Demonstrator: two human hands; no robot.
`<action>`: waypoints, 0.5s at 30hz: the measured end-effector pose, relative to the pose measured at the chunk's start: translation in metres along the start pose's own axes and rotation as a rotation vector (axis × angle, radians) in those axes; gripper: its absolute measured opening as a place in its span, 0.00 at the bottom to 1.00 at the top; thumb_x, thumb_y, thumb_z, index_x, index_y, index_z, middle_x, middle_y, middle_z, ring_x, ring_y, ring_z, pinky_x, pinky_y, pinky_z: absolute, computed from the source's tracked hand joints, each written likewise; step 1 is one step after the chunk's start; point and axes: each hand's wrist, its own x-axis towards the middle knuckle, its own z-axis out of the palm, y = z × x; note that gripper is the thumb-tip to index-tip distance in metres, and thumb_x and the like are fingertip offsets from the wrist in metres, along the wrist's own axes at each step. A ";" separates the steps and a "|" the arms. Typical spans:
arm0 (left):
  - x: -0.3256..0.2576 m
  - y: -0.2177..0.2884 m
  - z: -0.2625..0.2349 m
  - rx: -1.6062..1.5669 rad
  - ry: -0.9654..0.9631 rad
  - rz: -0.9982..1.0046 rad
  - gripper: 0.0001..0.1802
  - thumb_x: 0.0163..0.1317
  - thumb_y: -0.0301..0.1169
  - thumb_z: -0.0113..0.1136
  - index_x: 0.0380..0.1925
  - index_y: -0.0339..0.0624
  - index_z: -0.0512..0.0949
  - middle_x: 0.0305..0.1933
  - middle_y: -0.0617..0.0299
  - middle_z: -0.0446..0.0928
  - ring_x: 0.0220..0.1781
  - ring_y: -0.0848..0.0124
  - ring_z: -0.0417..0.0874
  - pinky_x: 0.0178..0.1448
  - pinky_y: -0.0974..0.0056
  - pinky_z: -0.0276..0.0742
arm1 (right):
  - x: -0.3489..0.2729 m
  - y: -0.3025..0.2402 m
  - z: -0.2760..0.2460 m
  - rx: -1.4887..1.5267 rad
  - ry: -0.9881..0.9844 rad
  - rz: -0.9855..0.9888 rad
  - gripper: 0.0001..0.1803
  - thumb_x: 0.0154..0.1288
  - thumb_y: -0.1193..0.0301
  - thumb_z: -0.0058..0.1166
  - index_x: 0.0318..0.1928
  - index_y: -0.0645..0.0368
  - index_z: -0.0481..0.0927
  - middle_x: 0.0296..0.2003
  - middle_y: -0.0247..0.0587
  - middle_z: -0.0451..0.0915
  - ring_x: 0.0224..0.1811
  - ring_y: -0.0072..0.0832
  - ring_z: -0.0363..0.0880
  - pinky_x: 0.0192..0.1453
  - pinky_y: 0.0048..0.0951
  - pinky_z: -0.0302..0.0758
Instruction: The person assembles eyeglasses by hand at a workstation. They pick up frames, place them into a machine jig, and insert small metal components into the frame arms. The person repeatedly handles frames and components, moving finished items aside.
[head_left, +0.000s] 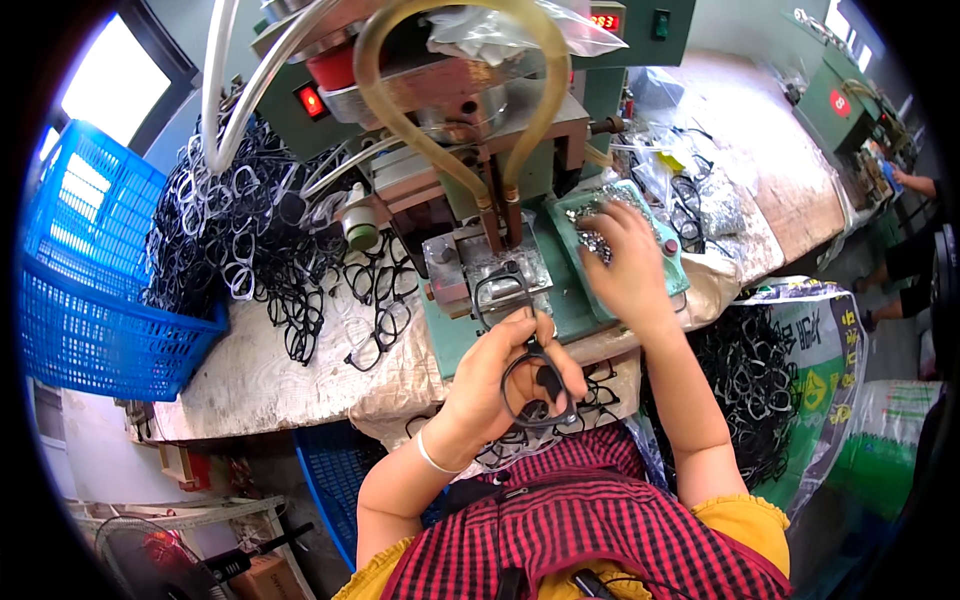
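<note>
My left hand (pixel 487 372) is closed round the middle of a black eyeglass frame (pixel 508 398). One rim of the frame lies at the metal jig (pixel 520 272) of a bench machine, and the other hangs by my fingers. Two brown tubes (pixel 511 190) come down just above the jig. Over a green tray (pixel 668 215) to the right, my right hand (pixel 632 265) reaches in with its fingers apart. The fingertips are among small shiny metal parts (pixel 590 200); whether one is pinched is hidden.
A large heap of black eyeglass frames (pixel 235 200) lies left of the machine, beside blue baskets (pixel 100 310). More frames fill a sack (pixel 745 385) at my right. Plastic bags (pixel 655 95) lie on the bench behind the tray. A co-worker's arm (pixel 915 183) shows at far right.
</note>
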 end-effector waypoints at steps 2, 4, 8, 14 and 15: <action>0.004 -0.004 0.000 -0.061 -0.004 0.029 0.16 0.77 0.45 0.41 0.38 0.44 0.68 0.27 0.43 0.82 0.25 0.57 0.84 0.29 0.61 0.82 | -0.013 0.034 0.000 -0.236 -0.015 0.095 0.15 0.55 0.69 0.66 0.44 0.56 0.85 0.56 0.57 0.79 0.67 0.53 0.71 0.71 0.50 0.68; 0.004 -0.006 0.000 -0.110 -0.012 0.037 0.16 0.77 0.44 0.41 0.37 0.45 0.68 0.27 0.44 0.82 0.25 0.57 0.84 0.29 0.62 0.82 | -0.020 0.059 0.001 -0.168 0.009 0.077 0.13 0.55 0.70 0.66 0.42 0.56 0.85 0.57 0.55 0.78 0.68 0.53 0.70 0.70 0.50 0.68; 0.007 -0.007 -0.001 -0.159 -0.047 0.062 0.15 0.77 0.43 0.42 0.35 0.45 0.68 0.27 0.44 0.82 0.24 0.56 0.84 0.29 0.61 0.82 | -0.023 0.057 0.005 -0.106 0.047 0.001 0.09 0.55 0.71 0.65 0.38 0.56 0.84 0.57 0.53 0.78 0.68 0.50 0.71 0.68 0.48 0.70; 0.004 -0.007 -0.012 0.000 -0.075 0.069 0.22 0.79 0.49 0.39 0.41 0.41 0.70 0.32 0.41 0.83 0.28 0.53 0.85 0.34 0.61 0.82 | 0.003 0.055 0.022 -0.187 -0.129 -0.280 0.10 0.57 0.74 0.60 0.41 0.59 0.79 0.58 0.49 0.77 0.68 0.48 0.71 0.61 0.47 0.76; 0.002 -0.015 -0.022 0.055 -0.094 0.079 0.23 0.80 0.50 0.37 0.42 0.40 0.70 0.33 0.41 0.83 0.29 0.53 0.85 0.36 0.60 0.83 | 0.008 0.056 0.021 -0.203 -0.112 -0.266 0.10 0.57 0.75 0.60 0.41 0.60 0.79 0.58 0.51 0.77 0.67 0.49 0.71 0.61 0.47 0.76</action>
